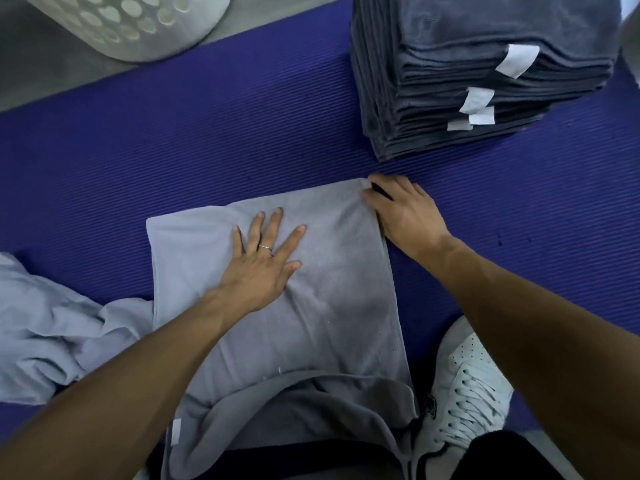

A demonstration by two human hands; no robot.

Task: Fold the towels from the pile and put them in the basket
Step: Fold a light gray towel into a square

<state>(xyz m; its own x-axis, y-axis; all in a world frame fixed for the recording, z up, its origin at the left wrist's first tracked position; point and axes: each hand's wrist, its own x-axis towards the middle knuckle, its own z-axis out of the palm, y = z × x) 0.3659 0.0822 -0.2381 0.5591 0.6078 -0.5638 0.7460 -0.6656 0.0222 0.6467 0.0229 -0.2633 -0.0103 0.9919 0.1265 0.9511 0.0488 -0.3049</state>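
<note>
— Two hands work on one grey towel (294, 299) on the purple mat (173, 150): the left hand (263, 261) presses it flat with straight fingers, the right hand (401, 209) pinches the far right corner.
— How will it handle?
— Soft and light, I think; it sags, so hold it by the corners.
— Is there room?
— Yes, bare mat to the left. The dark stack (485, 74) stands close behind, the basket (131, 26) is far left.
</note>
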